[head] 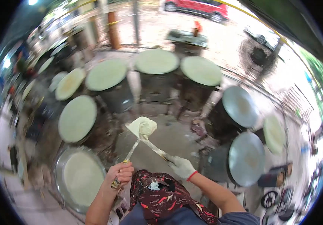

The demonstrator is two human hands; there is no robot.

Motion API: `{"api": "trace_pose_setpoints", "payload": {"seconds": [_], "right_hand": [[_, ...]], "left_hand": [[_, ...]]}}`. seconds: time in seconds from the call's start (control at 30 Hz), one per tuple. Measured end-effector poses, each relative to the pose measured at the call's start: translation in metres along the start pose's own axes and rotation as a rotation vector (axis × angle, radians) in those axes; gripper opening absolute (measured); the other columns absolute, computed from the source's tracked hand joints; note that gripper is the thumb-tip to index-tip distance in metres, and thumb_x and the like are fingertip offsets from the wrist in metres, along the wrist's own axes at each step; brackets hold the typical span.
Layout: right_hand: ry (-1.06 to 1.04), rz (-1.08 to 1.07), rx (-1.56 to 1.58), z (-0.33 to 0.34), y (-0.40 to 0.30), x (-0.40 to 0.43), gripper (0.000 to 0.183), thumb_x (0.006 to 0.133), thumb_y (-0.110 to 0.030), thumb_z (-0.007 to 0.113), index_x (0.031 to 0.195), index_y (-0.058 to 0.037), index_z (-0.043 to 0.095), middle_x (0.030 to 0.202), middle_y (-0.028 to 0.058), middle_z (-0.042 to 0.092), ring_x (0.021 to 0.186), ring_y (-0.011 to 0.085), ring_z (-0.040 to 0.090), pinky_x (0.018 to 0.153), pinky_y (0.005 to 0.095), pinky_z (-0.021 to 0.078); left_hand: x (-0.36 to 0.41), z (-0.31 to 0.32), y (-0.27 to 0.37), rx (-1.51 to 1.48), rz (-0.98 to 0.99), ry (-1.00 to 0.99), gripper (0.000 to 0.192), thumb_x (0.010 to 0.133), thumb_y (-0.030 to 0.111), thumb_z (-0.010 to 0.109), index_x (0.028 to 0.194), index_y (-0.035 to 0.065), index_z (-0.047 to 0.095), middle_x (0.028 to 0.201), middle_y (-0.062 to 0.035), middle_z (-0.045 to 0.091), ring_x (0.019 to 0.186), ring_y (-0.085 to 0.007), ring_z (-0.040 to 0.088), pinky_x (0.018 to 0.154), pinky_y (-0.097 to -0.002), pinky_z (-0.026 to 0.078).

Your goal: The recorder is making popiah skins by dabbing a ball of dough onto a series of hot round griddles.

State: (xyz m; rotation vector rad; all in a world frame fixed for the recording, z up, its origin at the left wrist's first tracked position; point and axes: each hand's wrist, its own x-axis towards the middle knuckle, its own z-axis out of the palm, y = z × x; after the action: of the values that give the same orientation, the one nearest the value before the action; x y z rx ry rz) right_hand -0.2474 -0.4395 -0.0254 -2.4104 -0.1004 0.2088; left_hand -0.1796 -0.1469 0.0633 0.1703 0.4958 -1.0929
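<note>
My bare left hand is closed around the wrapped handle of a long, batter-coated utensil. In a white glove with a red cuff, my right hand grips a second long handle. Both shafts rise and meet at a lump of pale, thick batter in front of me; the tool heads under it are hidden. Lower left, a large metal basin holds pale batter. Two bare round griddles tilt at the right, while batter-coated round griddles curve ahead and to the left.
Dark drum-like stoves support the griddles around me. A large fan stands at the upper right. A metal-topped stand is beyond the front griddles, with a red car farther off. Black round items lie at the lower right.
</note>
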Motion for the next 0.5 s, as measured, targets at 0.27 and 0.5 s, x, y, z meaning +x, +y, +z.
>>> {"api": "trace_pose_setpoints", "payload": {"seconds": [0.27, 0.5], "right_hand": [[0.144, 0.678, 0.290, -0.063, 0.127, -0.314, 0.043, 0.092, -0.035, 0.046, 0.134, -0.0233, 0.048, 0.117, 0.0172, 0.060, 0.102, 0.0326, 0.061, 0.089, 0.0333, 0.0458], [0.731, 0.880, 0.493, -0.012, 0.155, -0.350, 0.043, 0.092, -0.027, 0.049, 0.134, -0.0210, 0.047, 0.113, 0.0156, 0.063, 0.098, 0.0302, 0.062, 0.089, 0.0326, 0.0458]], "left_hand": [[0.195, 0.046, -0.141, 0.632, -0.377, 0.049, 0.007, 0.092, 0.004, 0.043, 0.088, 0.0070, 0.049, 0.054, 0.0026, 0.034, 0.037, -0.0060, 0.033, 0.031, -0.0218, 0.030], [0.278, 0.119, -0.270, 0.933, -0.808, -0.113, 0.004, 0.091, 0.003, 0.046, 0.091, 0.0066, 0.048, 0.054, 0.0027, 0.033, 0.037, -0.0050, 0.032, 0.031, -0.0209, 0.028]]}}
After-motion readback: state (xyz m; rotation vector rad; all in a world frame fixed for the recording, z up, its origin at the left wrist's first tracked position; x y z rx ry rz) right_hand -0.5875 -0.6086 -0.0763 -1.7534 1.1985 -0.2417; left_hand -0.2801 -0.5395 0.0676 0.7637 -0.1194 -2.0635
